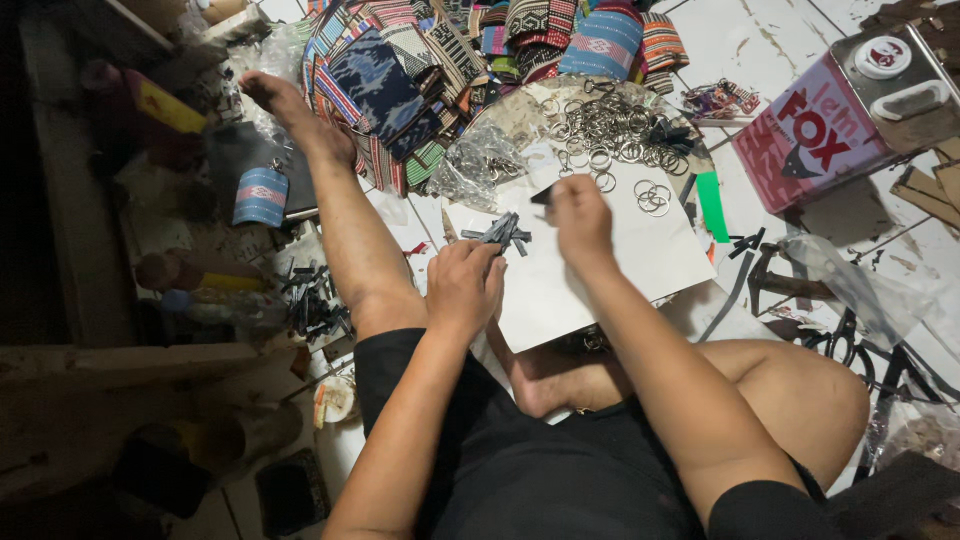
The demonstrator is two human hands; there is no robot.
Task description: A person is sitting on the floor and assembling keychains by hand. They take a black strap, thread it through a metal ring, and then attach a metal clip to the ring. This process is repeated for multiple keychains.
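Sitting on the floor, a person pinches one short black strap piece (541, 196) in right hand (580, 222) at frame centre; left hand (465, 285) grips a bundle of strap pieces (497, 234) over white card (640, 255); keeping pieces aligned helps.

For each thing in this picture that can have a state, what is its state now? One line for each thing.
left hand: closed around a bundle of short black strips
right hand: pinching one small black piece at the fingertips
white sheet: lying flat on the floor, partly under the hands
metal rings: loose, heaped in an open clear bag
glue tin: lying tilted, cap on
woven pouches: piled up
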